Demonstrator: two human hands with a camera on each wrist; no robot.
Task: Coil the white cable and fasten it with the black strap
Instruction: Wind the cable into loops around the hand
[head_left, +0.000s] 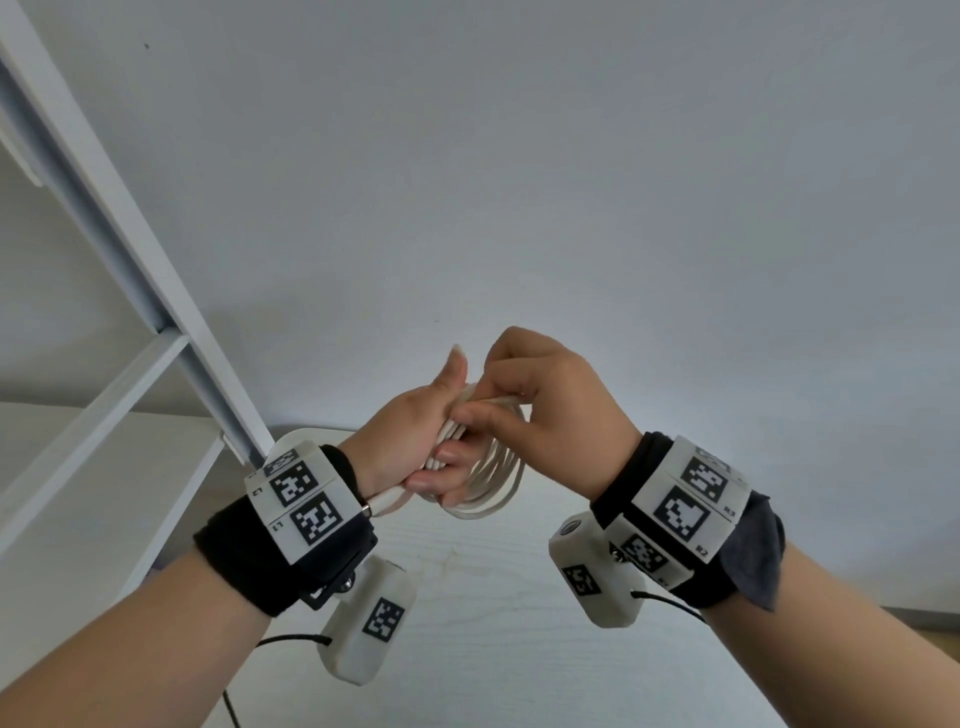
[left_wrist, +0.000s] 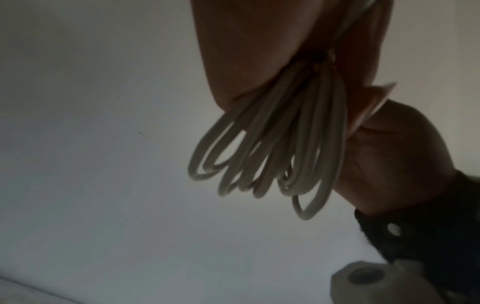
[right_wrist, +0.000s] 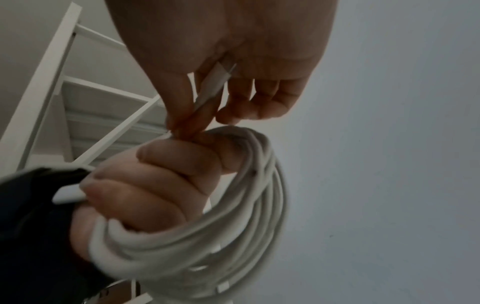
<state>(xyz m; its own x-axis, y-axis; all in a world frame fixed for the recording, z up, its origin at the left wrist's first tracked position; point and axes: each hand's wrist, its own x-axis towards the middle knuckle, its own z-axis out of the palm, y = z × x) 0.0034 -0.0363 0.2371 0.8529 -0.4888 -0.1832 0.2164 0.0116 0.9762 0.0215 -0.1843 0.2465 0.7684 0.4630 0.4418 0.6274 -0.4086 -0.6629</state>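
Note:
The white cable (head_left: 496, 480) is wound into a coil of several loops and held in the air above the table. My left hand (head_left: 410, 441) grips one side of the coil, fingers curled round the bundle and thumb pointing up. One white plug (head_left: 387, 503) sticks out of this fist toward the wrist. My right hand (head_left: 524, 395) pinches the cable's other end at the top of the coil; in the right wrist view its plug (right_wrist: 215, 82) lies against the palm. In the left wrist view the loops (left_wrist: 272, 154) hang below the fist. No black strap shows in any view.
A white wood-grain table (head_left: 519, 649) lies below the hands. A white shelf frame (head_left: 130, 260) slants along the left side. A plain grey-white wall (head_left: 571, 156) fills the background. Thin black wires trail from the wrist-worn cameras.

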